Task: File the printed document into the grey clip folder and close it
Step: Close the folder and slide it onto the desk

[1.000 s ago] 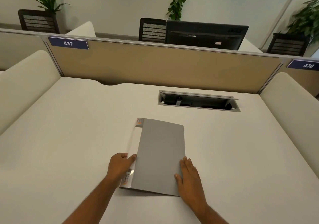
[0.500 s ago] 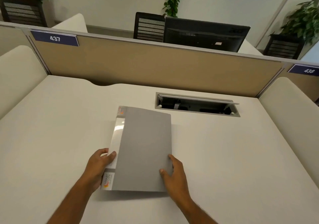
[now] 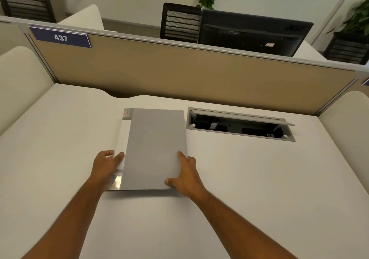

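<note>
The grey clip folder (image 3: 155, 149) lies closed on the white desk (image 3: 249, 179), with a white spine strip along its left side and small orange logos at both ends. My left hand (image 3: 105, 167) grips the spine edge near the lower left corner. My right hand (image 3: 184, 177) holds the lower right corner, thumb along the bottom edge and fingers up the right edge. The near edge casts a shadow, so it seems slightly raised. No printed document shows outside the folder.
An open cable tray (image 3: 239, 126) is set into the desk just right of the folder. A tan partition (image 3: 189, 75) with a "437" label (image 3: 60, 37) closes the back. Cream side dividers (image 3: 18, 87) flank the desk. A monitor (image 3: 253, 33) stands beyond the partition.
The folder has slid away from me and to the left across the desk, both hands staying on its lower corners. My right hand moved from lying flat on the cover to gripping the corner.
</note>
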`<state>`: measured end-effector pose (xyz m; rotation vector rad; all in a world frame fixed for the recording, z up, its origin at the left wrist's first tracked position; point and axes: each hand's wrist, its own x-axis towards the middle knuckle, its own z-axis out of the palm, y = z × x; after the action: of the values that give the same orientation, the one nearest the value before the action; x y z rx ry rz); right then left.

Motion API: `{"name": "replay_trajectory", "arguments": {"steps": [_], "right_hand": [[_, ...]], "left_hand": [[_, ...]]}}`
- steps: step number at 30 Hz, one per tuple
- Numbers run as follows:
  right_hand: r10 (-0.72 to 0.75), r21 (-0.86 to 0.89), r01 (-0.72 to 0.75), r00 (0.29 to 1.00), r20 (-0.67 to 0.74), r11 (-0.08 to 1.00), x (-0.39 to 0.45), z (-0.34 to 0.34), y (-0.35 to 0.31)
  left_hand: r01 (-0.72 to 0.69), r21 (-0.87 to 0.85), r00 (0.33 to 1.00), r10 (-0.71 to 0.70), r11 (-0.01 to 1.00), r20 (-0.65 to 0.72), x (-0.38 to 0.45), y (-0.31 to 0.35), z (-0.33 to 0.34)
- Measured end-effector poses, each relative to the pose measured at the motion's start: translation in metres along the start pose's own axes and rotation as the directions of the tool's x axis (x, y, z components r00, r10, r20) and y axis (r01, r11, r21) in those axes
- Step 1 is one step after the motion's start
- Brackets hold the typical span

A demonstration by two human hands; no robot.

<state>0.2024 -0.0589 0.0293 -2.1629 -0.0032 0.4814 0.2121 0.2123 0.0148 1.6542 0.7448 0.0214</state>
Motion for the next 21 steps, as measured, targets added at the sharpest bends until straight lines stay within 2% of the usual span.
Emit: {"name": "replay_trajectory", "arguments": {"steps": [8,14,17,21], "right_hand": [[0.018,-0.094,-0.018,1.0,0.008,0.995,0.059,-0.002,-0.016],[0.001,-0.14,-0.004,1.0,-0.016,0.99,0.08,0.007,-0.017],[-0.025,-0.212,0.02,0.999,-0.023,0.977,0.083,0.011,-0.017],[-0.077,-0.406,0.045,0.995,-0.062,0.913,0.083,0.016,-0.017]], "left_hand": [[-0.09,0.175,0.994,0.101,0.98,-0.052,0.055,0.022,0.022],[-0.115,0.39,0.988,0.146,0.914,-0.051,0.079,0.025,0.027],[-0.111,0.473,0.98,0.176,0.874,-0.095,0.085,0.023,0.028],[-0.15,0.567,0.957,0.263,0.81,-0.122,0.088,0.022,0.028]]}}
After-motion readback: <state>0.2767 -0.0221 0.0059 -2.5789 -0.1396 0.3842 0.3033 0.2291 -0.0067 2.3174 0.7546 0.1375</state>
